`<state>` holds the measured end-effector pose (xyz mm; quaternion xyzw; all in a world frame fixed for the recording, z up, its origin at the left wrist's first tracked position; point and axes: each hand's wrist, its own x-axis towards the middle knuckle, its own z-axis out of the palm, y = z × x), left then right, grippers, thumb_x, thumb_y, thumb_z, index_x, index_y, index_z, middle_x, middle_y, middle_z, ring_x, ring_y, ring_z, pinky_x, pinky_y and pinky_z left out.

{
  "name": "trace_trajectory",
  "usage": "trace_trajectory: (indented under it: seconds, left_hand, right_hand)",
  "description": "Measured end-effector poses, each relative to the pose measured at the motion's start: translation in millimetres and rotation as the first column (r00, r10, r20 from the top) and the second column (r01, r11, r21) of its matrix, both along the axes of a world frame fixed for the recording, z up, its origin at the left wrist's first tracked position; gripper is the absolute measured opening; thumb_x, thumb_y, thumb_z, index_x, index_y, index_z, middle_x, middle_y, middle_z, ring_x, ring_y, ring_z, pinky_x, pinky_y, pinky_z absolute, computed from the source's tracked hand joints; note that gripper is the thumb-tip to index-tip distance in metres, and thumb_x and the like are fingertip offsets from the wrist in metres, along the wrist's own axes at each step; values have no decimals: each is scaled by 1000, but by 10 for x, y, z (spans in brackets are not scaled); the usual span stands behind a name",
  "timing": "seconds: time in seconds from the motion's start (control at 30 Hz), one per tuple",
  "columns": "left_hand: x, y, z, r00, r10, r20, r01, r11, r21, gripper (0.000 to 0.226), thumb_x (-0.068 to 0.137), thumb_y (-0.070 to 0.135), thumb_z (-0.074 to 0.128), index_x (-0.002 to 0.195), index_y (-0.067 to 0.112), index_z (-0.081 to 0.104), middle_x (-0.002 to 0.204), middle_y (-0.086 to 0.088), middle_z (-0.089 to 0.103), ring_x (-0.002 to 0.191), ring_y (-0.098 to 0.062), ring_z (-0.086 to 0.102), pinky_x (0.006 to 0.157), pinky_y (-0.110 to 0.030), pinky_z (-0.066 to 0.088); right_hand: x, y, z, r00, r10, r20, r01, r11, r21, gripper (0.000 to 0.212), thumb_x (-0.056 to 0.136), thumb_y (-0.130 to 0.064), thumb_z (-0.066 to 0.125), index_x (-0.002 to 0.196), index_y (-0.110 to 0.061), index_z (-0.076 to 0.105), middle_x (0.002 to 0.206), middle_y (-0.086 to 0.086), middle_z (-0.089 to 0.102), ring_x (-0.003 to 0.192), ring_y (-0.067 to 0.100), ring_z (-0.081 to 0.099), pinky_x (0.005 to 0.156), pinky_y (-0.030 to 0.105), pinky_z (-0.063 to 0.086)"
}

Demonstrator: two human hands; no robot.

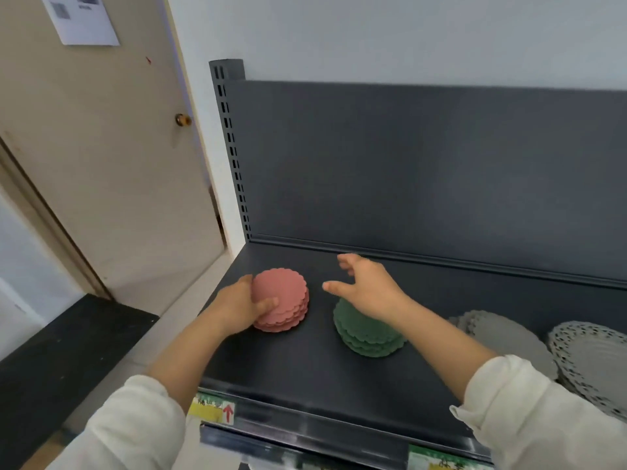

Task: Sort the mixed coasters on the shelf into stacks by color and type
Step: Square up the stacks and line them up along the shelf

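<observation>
A stack of pink scalloped coasters (pixel 283 301) stands at the left of the dark shelf (pixel 305 368). My left hand (pixel 242 305) grips the stack's left side, thumb over its front edge. To the right stands a stack of dark green scalloped coasters (pixel 368 337). Above the green stack hovers my right hand (pixel 366 286), fingers spread and holding nothing. It hides the rear part of the green stack. Further right lie a grey coaster stack (pixel 505 337) and a pale perforated coaster stack (pixel 590 357).
The shelf's dark back panel (pixel 424 164) rises behind the stacks, with a slotted upright (pixel 232 147) at its left. A beige door (pixel 101 147) stands to the left. Price labels (pixel 215 407) line the shelf's front edge.
</observation>
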<state>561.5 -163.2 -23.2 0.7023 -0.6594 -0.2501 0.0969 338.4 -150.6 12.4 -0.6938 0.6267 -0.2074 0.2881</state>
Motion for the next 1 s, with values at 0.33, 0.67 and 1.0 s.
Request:
trace_trajectory:
  seconds: [0.33,0.67,1.0]
  left_hand:
    - [156,-72,-56,952,-4,-305,5,1000,1,103,40,53,84,129,17,47,124,-7,49,105,-25,58,94,-44,50]
    - [172,21,44,930,-50,-363,39,998,-39,93,55,27,89,134,19,40,126,2,52,114,-21,52,98,-42,47]
    - [397,266,184,883,-211,-419,79,948,-309,51,84,12,66,122,30,37,120,7,38,111,-12,43,84,-18,41]
  right_hand:
    - [650,-79,-269,995,-32,94,6,966,259,76,89,-20,58,149,-14,12,150,7,32,134,24,36,109,31,33]
    - [695,-119,-204,967,-146,208,72,942,327,68,73,-2,72,132,-18,42,133,6,44,116,25,47,100,36,44]
    - [992,208,-131,946,91,310,-44,987,-154,54,83,6,54,124,-27,41,126,-3,47,111,14,46,90,25,41]
